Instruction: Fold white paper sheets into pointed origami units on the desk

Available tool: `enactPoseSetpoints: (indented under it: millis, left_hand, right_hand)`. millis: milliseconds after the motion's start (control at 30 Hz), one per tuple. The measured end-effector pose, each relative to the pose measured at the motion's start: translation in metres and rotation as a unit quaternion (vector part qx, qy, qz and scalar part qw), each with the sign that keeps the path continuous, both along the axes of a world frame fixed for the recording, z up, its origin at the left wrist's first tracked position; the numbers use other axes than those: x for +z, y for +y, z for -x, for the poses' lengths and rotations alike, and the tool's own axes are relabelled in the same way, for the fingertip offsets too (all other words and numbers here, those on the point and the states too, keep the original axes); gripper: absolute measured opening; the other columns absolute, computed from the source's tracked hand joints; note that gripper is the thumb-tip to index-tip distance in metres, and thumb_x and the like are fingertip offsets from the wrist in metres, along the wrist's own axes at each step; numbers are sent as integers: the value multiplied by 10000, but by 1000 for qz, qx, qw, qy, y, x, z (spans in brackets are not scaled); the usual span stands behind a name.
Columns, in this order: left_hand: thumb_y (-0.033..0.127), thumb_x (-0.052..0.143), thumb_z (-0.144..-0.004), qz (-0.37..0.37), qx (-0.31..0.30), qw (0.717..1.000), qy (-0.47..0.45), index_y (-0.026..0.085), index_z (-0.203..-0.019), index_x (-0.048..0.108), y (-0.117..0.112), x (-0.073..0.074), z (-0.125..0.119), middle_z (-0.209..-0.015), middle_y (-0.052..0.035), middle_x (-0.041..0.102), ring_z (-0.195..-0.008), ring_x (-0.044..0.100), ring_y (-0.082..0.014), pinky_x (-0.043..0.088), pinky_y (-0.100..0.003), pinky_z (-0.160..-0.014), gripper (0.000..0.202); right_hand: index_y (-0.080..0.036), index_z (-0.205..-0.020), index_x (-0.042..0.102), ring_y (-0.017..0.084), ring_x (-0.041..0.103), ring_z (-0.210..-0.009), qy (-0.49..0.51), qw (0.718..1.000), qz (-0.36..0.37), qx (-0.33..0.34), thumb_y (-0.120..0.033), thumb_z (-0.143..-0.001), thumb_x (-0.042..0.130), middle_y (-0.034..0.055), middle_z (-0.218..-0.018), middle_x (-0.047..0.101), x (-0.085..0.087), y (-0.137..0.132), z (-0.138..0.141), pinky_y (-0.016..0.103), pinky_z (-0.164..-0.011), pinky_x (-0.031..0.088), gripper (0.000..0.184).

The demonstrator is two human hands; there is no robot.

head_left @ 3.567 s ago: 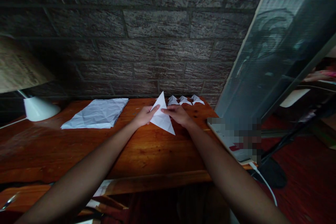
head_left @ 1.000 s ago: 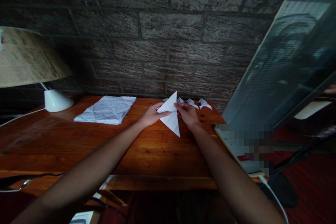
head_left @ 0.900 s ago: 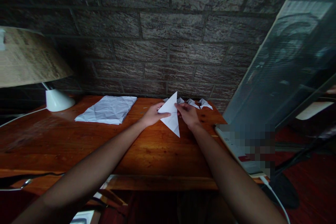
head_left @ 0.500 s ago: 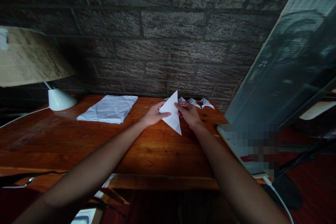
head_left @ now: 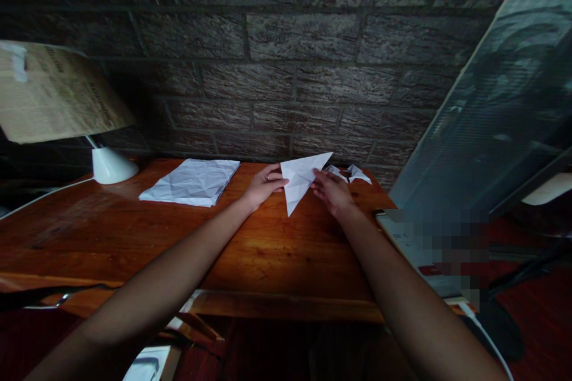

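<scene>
Between my hands is a folded sheet of white paper (head_left: 298, 177), triangular, held a little above the wooden table. My left hand (head_left: 263, 186) pinches its left edge, thumb on the near face and a ring on one finger. On the right side, my right hand (head_left: 331, 189) grips the slanting edge between thumb and fingers. Just behind that hand lie small folded paper pieces (head_left: 358, 174) near the table's back edge; others may be hidden behind the held paper.
A stack of creased white paper (head_left: 191, 183) lies left on the wooden table (head_left: 286, 262). Further left stands a lamp (head_left: 109, 165) with a paper shade. A partly blurred-out device with a white cable (head_left: 485, 333) sits at the right edge. A stone-block wall (head_left: 268, 83) rises behind.
The folded paper has turned, its upper tip swinging right and its lower tip left. Both hands still hold it. The whole view has shifted slightly.
</scene>
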State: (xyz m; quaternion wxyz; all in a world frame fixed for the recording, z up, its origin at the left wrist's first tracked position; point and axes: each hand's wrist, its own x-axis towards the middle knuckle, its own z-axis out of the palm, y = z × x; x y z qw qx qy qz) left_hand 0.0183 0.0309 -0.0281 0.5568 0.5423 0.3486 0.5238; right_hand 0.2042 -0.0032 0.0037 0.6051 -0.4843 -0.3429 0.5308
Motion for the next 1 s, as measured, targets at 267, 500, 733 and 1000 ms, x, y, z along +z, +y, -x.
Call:
enactPoseSetpoints:
  millis: [267,500,733,1000]
  left_hand:
    - [310,868,-558,5,-6,999,-33,146,-1063,680,-2,7,2,-925,-58,751,-765,665,-179,503,-303,-745,563]
    - [235,847,-554,-1,-47,999,-8,148,-1073,661,-3,7,2,-982,-58,741,-791,665,-181,505,-304,-753,558]
    - [262,823,-582,6,-59,998,28,137,-1068,668,-3,5,2,-954,-64,749,-768,659,-183,496,-296,-723,525]
    - [307,812,-566,-29,-12,998,59,137,-1086,669,2,-2,7,-941,-70,734,-730,626,-179,457,-274,-656,565]
  right_hand:
    - [-147,-823,682,106,694,-626,-65,987,54,135,-162,-842,687,44,-766,741,-2,-8,11,181,-561,526,25]
    - [-140,-832,696,110,674,-625,-72,987,48,136,-170,-790,733,59,-756,736,-3,-7,8,161,-518,513,63]
    - [-145,-869,700,39,436,-439,-73,996,-11,58,-221,-674,799,-62,-539,557,-4,0,1,149,-415,347,232]
    - [-176,-862,728,54,406,-407,-164,976,-33,140,-293,-662,770,-71,-484,525,-13,2,-5,174,-393,286,235]
